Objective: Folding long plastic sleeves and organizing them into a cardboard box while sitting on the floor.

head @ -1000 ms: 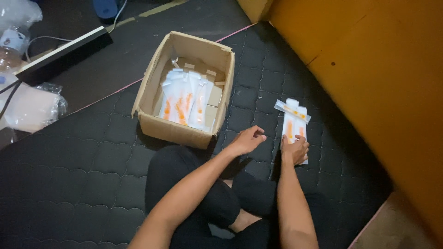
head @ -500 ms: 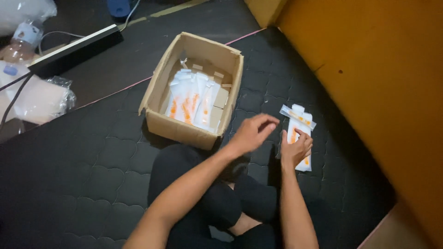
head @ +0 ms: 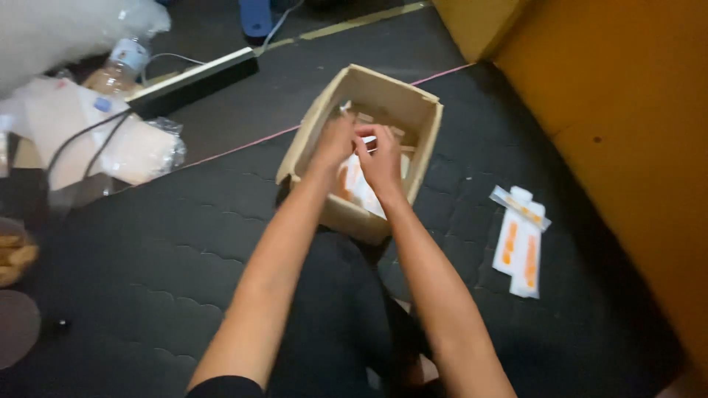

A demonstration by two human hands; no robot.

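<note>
Both hands, left hand (head: 335, 140) and right hand (head: 381, 158), reach into the cardboard box (head: 424, 147) at upper centre, fingers curled among the white-and-orange packets (head: 356, 184), though I cannot tell their grip; lifting one out probably needs a pinch.

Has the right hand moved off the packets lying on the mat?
Yes. The right hand left the packets on the mat and now reaches into the cardboard box, beside the left hand.
</note>
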